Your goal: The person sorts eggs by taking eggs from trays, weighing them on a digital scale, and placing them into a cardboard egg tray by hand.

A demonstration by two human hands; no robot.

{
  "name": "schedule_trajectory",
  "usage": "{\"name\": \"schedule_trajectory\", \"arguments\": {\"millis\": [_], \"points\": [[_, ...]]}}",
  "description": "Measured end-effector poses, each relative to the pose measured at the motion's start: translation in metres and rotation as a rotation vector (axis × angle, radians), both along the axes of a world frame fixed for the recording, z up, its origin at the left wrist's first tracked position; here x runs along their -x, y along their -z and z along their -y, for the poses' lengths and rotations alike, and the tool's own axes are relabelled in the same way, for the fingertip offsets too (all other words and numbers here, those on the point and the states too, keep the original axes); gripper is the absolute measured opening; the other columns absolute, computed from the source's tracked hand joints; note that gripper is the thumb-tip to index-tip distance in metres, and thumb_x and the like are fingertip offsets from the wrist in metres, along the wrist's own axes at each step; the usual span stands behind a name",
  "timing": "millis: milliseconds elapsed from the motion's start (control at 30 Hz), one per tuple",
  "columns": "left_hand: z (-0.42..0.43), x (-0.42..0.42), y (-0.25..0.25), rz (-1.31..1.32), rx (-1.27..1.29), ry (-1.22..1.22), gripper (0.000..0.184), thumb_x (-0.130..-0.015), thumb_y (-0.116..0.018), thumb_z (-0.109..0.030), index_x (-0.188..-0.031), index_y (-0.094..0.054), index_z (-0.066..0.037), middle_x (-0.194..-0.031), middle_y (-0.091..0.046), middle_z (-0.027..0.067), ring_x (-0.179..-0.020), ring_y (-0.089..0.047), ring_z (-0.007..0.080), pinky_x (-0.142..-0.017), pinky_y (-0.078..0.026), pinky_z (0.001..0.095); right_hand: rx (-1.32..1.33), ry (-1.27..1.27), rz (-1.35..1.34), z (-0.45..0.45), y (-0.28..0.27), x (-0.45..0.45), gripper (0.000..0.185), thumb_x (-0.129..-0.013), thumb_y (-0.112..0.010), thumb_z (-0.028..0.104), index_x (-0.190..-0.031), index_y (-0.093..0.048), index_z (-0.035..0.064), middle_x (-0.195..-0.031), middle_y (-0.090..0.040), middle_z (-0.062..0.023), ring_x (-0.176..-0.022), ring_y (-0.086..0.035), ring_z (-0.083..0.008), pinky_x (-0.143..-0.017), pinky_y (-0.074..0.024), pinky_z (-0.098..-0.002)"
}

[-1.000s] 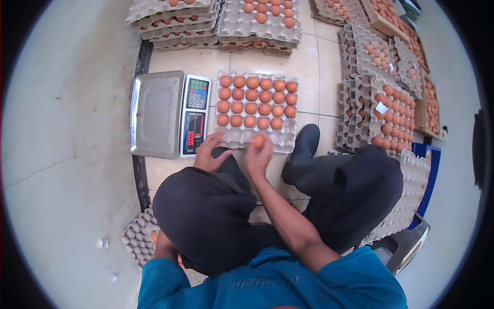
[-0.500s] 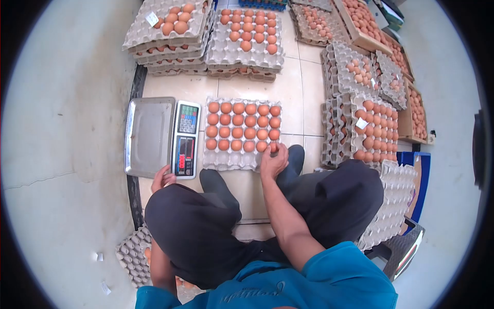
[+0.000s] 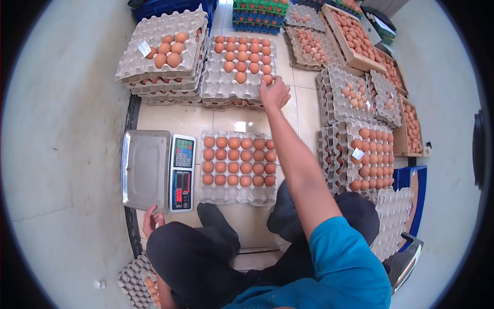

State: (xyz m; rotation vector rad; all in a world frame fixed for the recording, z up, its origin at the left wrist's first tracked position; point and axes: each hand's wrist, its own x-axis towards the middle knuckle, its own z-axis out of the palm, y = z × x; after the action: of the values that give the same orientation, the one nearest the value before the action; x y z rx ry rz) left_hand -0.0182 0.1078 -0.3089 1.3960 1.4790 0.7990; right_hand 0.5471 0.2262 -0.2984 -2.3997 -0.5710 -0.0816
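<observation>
My right hand reaches far forward, its fingers closed round a brown egg at the right edge of a partly filled egg tray on a stack. Near my left knee, my left hand is raised with its fingers apart and holds nothing. It is just below the digital scale, whose metal pan is bare. Right of the scale, a grey carton tray on the floor holds rows of brown eggs; its nearest row of cups is empty.
Another tray stack with a white label stands at the far left. Green and blue trays are at the back. On the right are egg stacks and wooden crates. Another tray lies by my left leg.
My right hand has moved from the near floor tray forward to the tray on the stack. My left hand has left the near tray for the space below the scale. The view has tilted forward.
</observation>
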Motion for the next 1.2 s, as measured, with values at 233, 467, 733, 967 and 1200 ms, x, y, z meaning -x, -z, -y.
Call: {"name": "schedule_trajectory", "arguments": {"millis": [233, 467, 733, 967, 1200], "points": [[0.018, 0.005, 0.017, -0.035, -0.005, -0.009, 0.039, -0.086, -0.062, 0.007, -0.125, -0.060, 0.001, -0.120, -0.059, 0.0122, -0.088, -0.066, 0.0138, -0.082, -0.052, 0.0247, 0.314, -0.100, -0.101, -0.025, -0.015, -0.052, 0.039, -0.068, -0.077, 0.041, -0.091, -0.075, 0.0095, -0.089, -0.073, -0.0125, -0.087, -0.071, -0.0264, -0.076, -0.0513, -0.0412], [0.016, -0.004, 0.003, -0.057, -0.120, 0.030, 0.039, -0.086, -0.061, 0.008, -0.124, -0.061, 0.001, -0.119, -0.059, 0.0128, -0.087, -0.065, 0.0133, -0.083, -0.052, 0.0249, -0.747, -0.140, -0.989, -0.024, -0.017, -0.076, 0.029, -0.076, -0.069, 0.033, -0.076, -0.066, 0.0044, -0.067, -0.060, -0.0058, -0.064, -0.061, -0.0208, -0.062, -0.0527, -0.0329], [0.021, -0.011, 0.004, -0.040, -0.115, 0.006, 0.039, -0.085, -0.061, 0.010, -0.123, -0.061, 0.001, -0.118, -0.060, 0.0122, -0.087, -0.065, 0.0128, -0.082, -0.052, 0.0248, 0.356, -0.350, -0.298, -0.075, -0.046, -0.003, 0.041, -0.076, -0.067, 0.038, -0.095, -0.069, 0.0027, -0.103, -0.070, -0.0139, -0.098, -0.068, -0.0226, -0.079, -0.0556, -0.0365], [0.024, 0.001, -0.005, -0.046, -0.084, -0.032, 0.039, -0.085, -0.061, 0.010, -0.124, -0.060, 0.001, -0.115, -0.060, 0.0112, -0.087, -0.064, 0.0126, -0.082, -0.051, 0.0242, 0.366, -0.269, -0.195, -0.094, -0.019, -0.007, 0.046, -0.067, -0.075, 0.043, -0.090, -0.069, 0.0040, -0.100, -0.072, -0.0109, -0.093, -0.069, -0.0228, -0.078, -0.0550, -0.0350], [-0.028, -0.064, -0.039, 0.178, 0.049, 0.067, 0.037, -0.090, -0.063, 0.005, -0.127, -0.057, 0.005, -0.127, -0.058, 0.0134, -0.093, -0.065, 0.0141, -0.082, -0.053, 0.0263, -0.275, -0.511, -1.360, -0.033, 0.002, 0.024, 0.034, -0.091, -0.055, 0.037, -0.092, -0.065, 0.0037, -0.067, -0.055, -0.0011, -0.046, -0.044, -0.0080, -0.041, -0.0355, -0.0244]]}}
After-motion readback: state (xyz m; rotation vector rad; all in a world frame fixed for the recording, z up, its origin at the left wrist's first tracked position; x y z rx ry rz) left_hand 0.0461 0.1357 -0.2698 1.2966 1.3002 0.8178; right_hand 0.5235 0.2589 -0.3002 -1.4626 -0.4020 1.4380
